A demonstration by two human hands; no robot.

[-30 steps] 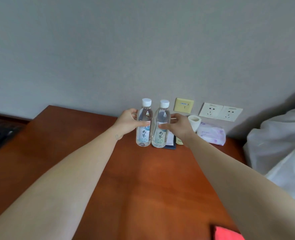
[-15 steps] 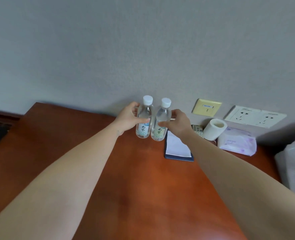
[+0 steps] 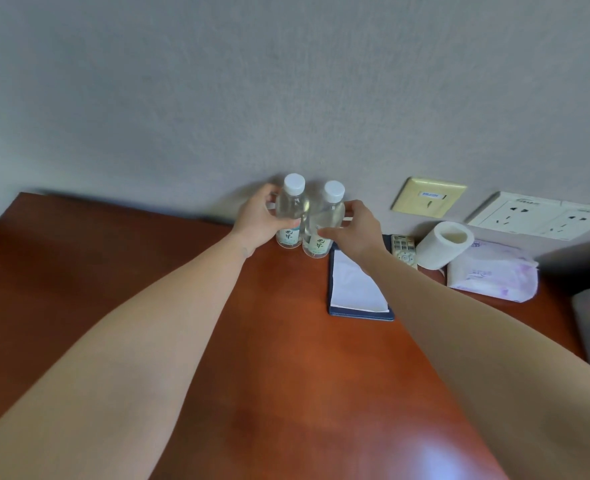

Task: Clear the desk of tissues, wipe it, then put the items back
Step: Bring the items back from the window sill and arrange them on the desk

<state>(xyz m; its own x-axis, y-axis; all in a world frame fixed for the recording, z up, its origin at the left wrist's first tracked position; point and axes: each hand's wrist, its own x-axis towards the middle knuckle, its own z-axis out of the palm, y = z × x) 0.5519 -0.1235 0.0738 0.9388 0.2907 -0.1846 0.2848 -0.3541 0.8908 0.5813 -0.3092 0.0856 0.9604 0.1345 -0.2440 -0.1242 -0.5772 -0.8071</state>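
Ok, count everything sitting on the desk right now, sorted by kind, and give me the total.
water bottles: 2, one in the left hand, one in the right hand
notepad: 1
remote control: 1
toilet paper roll: 1
tissue pack: 1
Total on the desk: 6

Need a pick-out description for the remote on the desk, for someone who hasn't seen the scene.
Go to the back right of the wooden desk, below the yellow wall plate. There, between the dark blue notepad folder and the white toilet roll, lies the remote: small, pale, flat, and the only thing covered in buttons.
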